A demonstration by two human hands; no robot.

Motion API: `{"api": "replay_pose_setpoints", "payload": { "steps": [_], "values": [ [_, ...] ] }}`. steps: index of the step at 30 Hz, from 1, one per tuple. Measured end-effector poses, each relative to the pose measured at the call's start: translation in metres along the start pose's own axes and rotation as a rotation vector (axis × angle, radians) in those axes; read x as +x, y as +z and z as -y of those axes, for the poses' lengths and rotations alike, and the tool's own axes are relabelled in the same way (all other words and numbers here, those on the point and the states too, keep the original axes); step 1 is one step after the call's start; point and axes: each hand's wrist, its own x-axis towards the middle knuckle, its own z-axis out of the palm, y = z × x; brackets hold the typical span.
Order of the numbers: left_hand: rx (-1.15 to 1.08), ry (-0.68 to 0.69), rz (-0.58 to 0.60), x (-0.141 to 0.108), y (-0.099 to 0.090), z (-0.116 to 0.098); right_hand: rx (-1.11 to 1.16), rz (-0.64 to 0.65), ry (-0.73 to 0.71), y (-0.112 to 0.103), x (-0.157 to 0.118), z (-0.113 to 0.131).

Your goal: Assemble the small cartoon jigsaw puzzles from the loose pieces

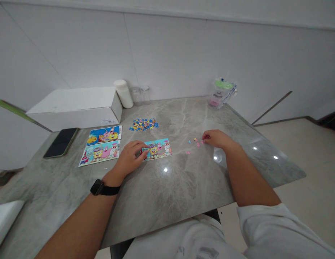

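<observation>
A grey, marble-veined table top (181, 183) bears the whole arrangement. At its far left stands a long white cardboard box (72, 115). The left hand (131, 156) rests near the middle, index finger and thumb spread apart; the right hand (214, 138) lies farther right, fingertips drawn together. Two rectangular cards with bright cartoon prints lie in front of the box: the blue upper card (105, 135) and, adjoining its near edge, the pale-blue lower card (101, 153). A rectangular, many-coloured cartoon picture (160, 148) lies between the hands, its left end beneath the left index finger and thumb. A black-screened, slab-shaped phone (61, 143) lies left of the cards. A clear plastic bag with green and pink contents (220, 94) stands at the far right edge. A white cylindrical bottle (123, 94) leans against the box, beside two clear tumblers (145, 95). A heap of blue and yellow jigsaw pieces (144, 124) lies beyond the picture. A black square-faced watch (97, 187) encircles the left wrist. Smallest are the loose, mostly pink jigsaw pieces (188, 152), scattered between the picture and the right hand; one is at the right fingertips, though whether it is pinched cannot be told
</observation>
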Motion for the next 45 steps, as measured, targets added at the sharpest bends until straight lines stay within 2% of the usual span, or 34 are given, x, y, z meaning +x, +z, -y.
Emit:
{"api": "replay_pose_setpoints", "payload": {
  "steps": [8,16,20,27,33,39,45],
  "values": [
    [-0.010,-0.013,0.004,0.001,-0.001,-0.004,0.001,0.026,-0.039,0.008,0.003,-0.001],
    [-0.026,0.002,-0.007,0.001,-0.001,-0.006,0.045,0.047,-0.054,0.005,0.002,0.005],
    [-0.033,0.003,-0.004,0.001,-0.002,-0.008,0.082,-0.021,-0.059,0.003,0.002,0.009],
    [-0.039,0.030,-0.015,0.001,-0.001,-0.009,0.266,-0.229,-0.054,-0.002,0.000,0.024],
    [-0.054,0.043,-0.022,0.000,0.000,-0.008,0.368,-0.359,-0.166,0.014,0.004,0.051],
    [-0.046,0.048,-0.030,0.000,0.000,-0.009,0.314,-0.336,-0.316,0.034,0.008,0.070],
    [-0.048,0.070,-0.038,0.001,0.000,-0.009,0.386,-0.339,-0.367,0.044,0.010,0.076]
  ]
}}
